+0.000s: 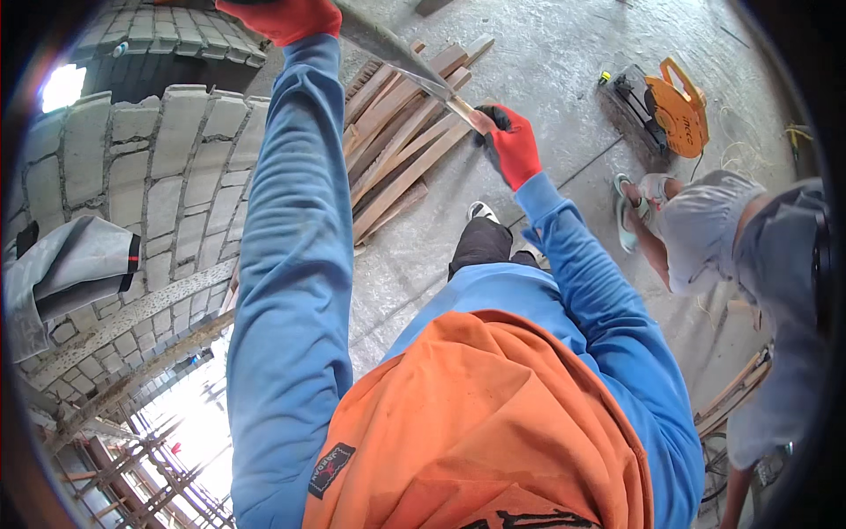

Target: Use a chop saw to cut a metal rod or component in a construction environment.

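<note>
My right hand (511,145), in a red glove with dark fingertips, is closed round the pale wooden end (469,111) of a long grey tool (392,53). The tool's grey part widens away from this hand and runs off the upper edge; its kind I cannot make out. At the upper left, my left hand (295,19), gloved the same way, reaches out with its arm stretched. Its fingers are cut off by the picture's edge, so what they do is hidden. A loose stack of sawn wooden boards (405,137) lies on the floor beneath the tool.
An orange power saw (677,110) stands on the concrete floor (564,53) at the far right. Close on my right is another person in light clothing (705,234). A block wall (159,167) rises on the left, with a grey sheet-like item (79,260) before it.
</note>
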### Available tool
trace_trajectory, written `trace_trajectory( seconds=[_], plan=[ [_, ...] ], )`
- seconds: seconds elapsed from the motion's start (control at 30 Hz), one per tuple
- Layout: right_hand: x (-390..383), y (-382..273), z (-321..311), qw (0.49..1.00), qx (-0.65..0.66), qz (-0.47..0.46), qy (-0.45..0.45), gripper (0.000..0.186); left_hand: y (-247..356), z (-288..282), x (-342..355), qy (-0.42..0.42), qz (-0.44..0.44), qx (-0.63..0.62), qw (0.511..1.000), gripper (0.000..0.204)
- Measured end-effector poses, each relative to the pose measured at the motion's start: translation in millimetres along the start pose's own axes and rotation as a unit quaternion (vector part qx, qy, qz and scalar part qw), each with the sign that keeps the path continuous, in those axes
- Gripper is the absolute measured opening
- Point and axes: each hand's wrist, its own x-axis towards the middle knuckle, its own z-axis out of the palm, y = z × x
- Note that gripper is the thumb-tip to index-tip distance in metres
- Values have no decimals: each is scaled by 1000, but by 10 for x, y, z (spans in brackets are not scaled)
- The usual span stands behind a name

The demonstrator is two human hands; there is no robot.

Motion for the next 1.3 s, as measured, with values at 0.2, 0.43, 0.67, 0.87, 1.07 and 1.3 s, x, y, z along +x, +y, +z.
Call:
trace_trajectory(
  seconds=[0.2, 0.43, 0.67, 0.87, 1.07, 1.3],
  plan=[
    [-275, -17, 5, 988, 56, 144, -18, 32, 52, 24, -22, 7, -9, 17, 1000, 75],
    [-464, -74, -190, 980, 123, 147, -53, 35, 40, 33, -15, -26, -36, -79, 996, 63],
    [-648, -264, -126, 991, 99, 58, 62, 26, -67, 34, -8, -17, -6, -100, 995, 60],
    [-704, -476, -96, 983, 151, 60, 85, 28, -143, 23, -16, -14, 1, -99, 995, 69],
    [-711, -552, -101, 981, 164, 56, 92, 28, -149, 14, -18, -12, 15, -36, 999, 77],
    [-695, -524, -117, 979, 170, 62, 93, 27, -201, 26, -26, 1, 12, -21, 1000, 78]
  ],
)
